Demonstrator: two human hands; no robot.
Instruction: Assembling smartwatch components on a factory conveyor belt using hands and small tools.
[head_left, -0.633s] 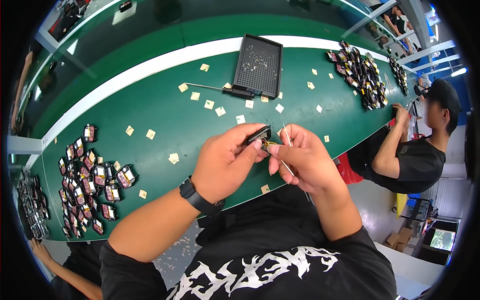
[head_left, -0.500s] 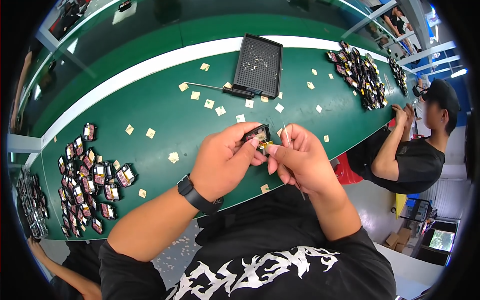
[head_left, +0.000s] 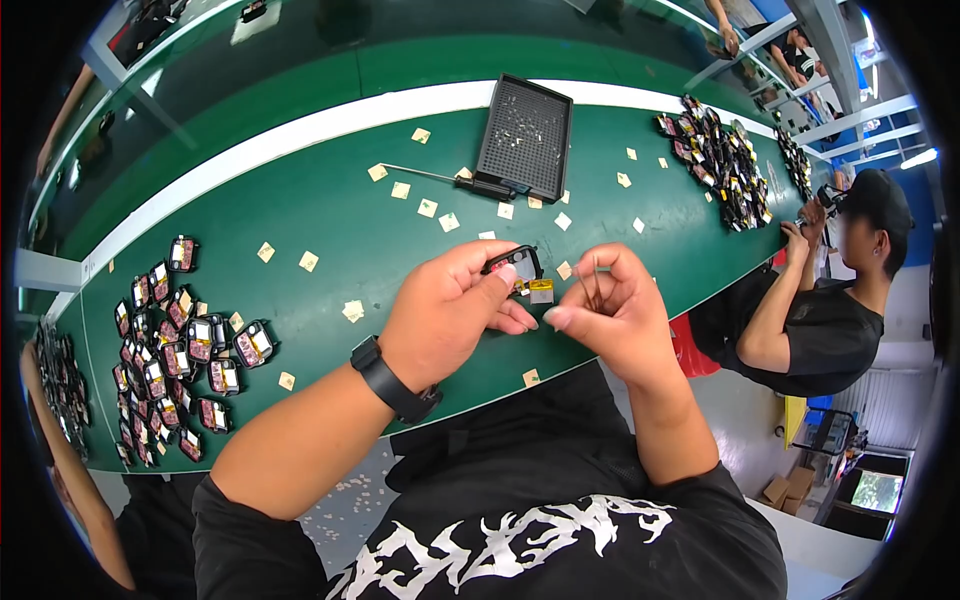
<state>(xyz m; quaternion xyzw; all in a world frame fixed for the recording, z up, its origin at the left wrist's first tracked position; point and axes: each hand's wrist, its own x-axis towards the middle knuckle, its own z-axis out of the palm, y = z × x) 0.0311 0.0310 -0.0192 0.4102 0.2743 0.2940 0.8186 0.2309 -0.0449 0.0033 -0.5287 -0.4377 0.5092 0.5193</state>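
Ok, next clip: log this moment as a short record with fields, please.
Left hand: grips an open black casing
Beside casing: yellow-and-silver flat piece
Right hand: pinches a slim tool, type unclear
Surface: green table, scattered pale squares
Far side: black tray holding small bits; screwdriver by its near edge
Left: group of casings with parts
Right: denser pile of units; co-worker in black

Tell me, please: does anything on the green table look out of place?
Yes: small pale squares lie scattered in no order across the green table, unlike the grouped black devices, so they look untidy.
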